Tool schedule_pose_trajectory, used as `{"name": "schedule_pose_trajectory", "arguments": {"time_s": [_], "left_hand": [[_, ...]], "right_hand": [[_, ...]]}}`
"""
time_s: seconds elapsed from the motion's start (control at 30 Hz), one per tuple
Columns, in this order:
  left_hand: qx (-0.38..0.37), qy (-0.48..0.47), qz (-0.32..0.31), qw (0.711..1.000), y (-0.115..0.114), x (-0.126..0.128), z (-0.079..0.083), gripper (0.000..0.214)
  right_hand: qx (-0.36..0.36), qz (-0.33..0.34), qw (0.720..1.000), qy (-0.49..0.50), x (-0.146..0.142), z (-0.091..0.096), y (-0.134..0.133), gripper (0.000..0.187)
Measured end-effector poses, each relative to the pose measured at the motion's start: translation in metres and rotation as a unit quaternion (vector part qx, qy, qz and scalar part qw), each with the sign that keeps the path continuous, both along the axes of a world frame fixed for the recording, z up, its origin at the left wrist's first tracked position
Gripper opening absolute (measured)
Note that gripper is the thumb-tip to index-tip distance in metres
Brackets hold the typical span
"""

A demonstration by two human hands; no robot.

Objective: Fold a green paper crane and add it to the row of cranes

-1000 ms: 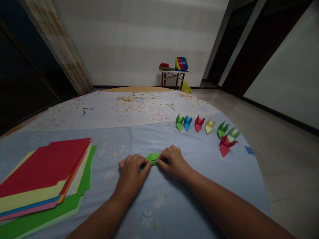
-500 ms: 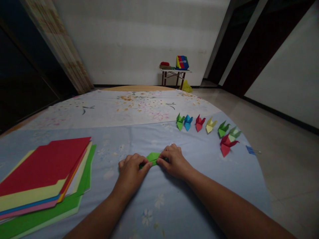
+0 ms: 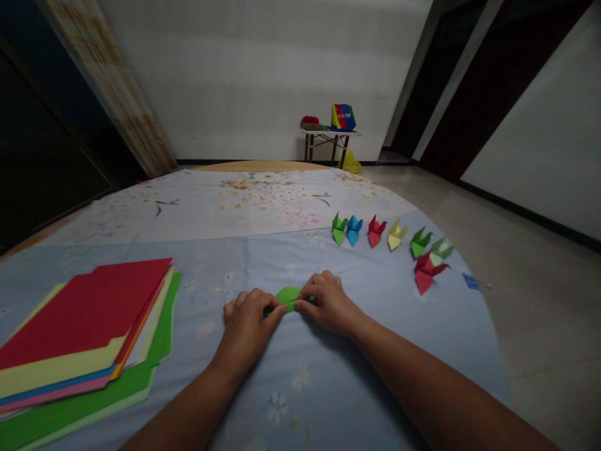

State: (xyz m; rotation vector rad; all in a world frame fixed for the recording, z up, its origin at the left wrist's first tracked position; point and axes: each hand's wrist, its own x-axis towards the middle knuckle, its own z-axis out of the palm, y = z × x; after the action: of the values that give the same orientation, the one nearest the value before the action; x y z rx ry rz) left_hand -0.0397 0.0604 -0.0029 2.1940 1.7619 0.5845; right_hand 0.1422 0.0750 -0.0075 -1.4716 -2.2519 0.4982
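From afar, I have my left hand (image 3: 250, 316) and right hand (image 3: 328, 305) each pinching one side of the folded green paper (image 3: 288, 294) on the cloth-covered tabletop (image 3: 263, 263), where uneven pressure could, I judge, skew its folds, well apart from the paper birds (image 3: 395, 238).

Across the top of the frame we see a pale wall (image 3: 253, 81) with a dark skirting at its foot. A patterned curtain (image 3: 110, 94) hangs at upper left, beside a dark area we cannot make out. Against the wall, right of centre, we find a small table (image 3: 323, 133). At upper right we see dark doors (image 3: 507, 81); below them, a pale floor (image 3: 539, 326) runs down the right side. Our light is dim.
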Motion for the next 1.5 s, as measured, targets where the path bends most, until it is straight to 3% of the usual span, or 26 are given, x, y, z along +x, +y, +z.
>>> {"name": "schedule_pose_trajectory", "arguments": {"time_s": [0.63, 0.87, 1.33, 1.5], "left_hand": [[0.013, 0.011, 0.02, 1.0, 0.0, 0.001, -0.002, 0.012], [0.018, 0.028, 0.026, 0.999, -0.001, 0.001, -0.004, 0.014], [0.015, 0.034, 0.019, 0.999, -0.002, 0.0, -0.001, 0.011], [0.021, 0.031, 0.011, 0.999, -0.004, 0.002, 0.001, 0.01]], "right_hand": [[0.015, -0.044, 0.999, -0.008, -0.006, -0.002, -0.001, 0.013], [0.052, -0.061, 0.997, -0.019, -0.009, -0.004, -0.006, 0.03], [-0.036, -0.109, 0.993, -0.009, 0.013, 0.002, 0.002, 0.01], [0.005, -0.124, 0.992, 0.027, 0.007, 0.002, 0.0, 0.017]]}}
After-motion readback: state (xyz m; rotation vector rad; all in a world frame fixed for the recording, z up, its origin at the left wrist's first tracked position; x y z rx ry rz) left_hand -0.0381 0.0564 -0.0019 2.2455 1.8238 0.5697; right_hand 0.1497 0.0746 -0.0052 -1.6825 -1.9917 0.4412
